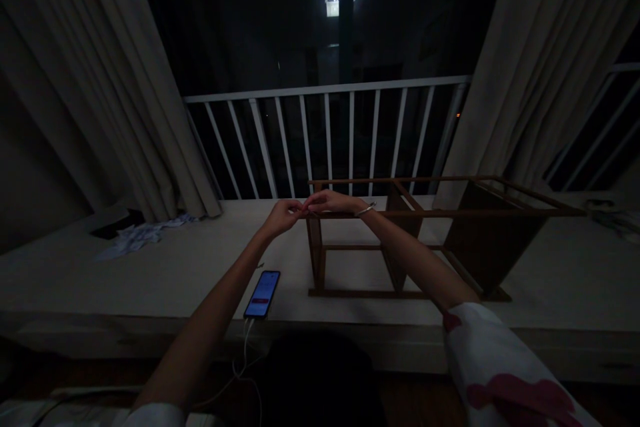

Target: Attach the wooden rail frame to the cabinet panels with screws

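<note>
A dark wooden frame with shelf panels [473, 237] lies on its side on the pale window ledge. My left hand [284, 216] is closed in a pinch at the frame's near left end. Right beside it, my right hand [330, 201] is closed too, its fingertips meeting those of the left over the frame's upper corner. Anything between the fingers is too small and dark to make out. A bracelet [366, 209] circles my right wrist, and that forearm passes above the frame.
A lit phone [263, 294] with a white cable [245, 349] lies at the ledge's front edge. Crumpled cloth or paper [137, 238] sits at the left. Behind the ledge stand a white railing [327, 89] and a dark window, with curtains [125, 80] on both sides.
</note>
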{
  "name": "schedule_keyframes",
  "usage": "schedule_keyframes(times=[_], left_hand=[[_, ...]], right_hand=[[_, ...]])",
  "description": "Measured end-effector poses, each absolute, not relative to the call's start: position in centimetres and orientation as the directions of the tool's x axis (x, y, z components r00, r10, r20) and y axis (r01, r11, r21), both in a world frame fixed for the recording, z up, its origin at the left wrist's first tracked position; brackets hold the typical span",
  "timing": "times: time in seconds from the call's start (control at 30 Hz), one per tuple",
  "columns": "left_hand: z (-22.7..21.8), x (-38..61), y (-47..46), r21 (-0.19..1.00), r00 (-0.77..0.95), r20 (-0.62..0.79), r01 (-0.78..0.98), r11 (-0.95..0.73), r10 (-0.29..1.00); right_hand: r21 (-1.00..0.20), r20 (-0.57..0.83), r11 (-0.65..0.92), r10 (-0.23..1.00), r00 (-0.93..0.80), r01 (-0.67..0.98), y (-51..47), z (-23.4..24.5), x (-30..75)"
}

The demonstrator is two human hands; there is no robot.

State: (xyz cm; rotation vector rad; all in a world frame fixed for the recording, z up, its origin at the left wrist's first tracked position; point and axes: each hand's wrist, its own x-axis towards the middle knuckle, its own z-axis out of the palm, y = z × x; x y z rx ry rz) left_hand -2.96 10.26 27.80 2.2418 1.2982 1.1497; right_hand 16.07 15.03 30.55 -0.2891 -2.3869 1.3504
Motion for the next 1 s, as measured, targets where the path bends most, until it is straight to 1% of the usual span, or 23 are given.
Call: schedule_keyframes(times=[0.27,0.47,0.57,0.7,0.87,1.0], left_hand=[[27.79,-3.16,10.19,0.621,0.265,0.491,0.561,-0.547,0.830],[27.38,-3.34,10.59,0.632,0.249,0.483,0.565,-0.531,0.840],[27.16,-3.39,10.80,0.669,0.258,0.449,0.537,-0.513,0.856],[27.18,-3.33,10.85,0.697,0.255,0.452,0.497,-0.517,0.855],[27.47,-3.24,10.54,0.689,0.261,0.460,0.498,-0.527,0.849],[27.47,-3.26,10.45,0.673,0.271,0.468,0.508,-0.538,0.841]], right_hand=[[-0.825,0.234,0.565,0.353,-0.906,0.007,15.23,30.39,15.90],[-0.765,0.296,0.644,0.338,-0.893,-0.010,15.47,30.25,15.81],[-0.768,0.289,0.640,0.362,-0.886,0.011,15.55,30.18,15.75],[-0.766,0.293,0.642,0.393,-0.871,0.032,15.53,30.14,15.61],[-0.758,0.316,0.651,0.405,-0.858,0.028,15.55,30.17,15.48],[-0.755,0.341,0.656,0.380,-0.860,-0.009,15.63,30.14,15.51]])
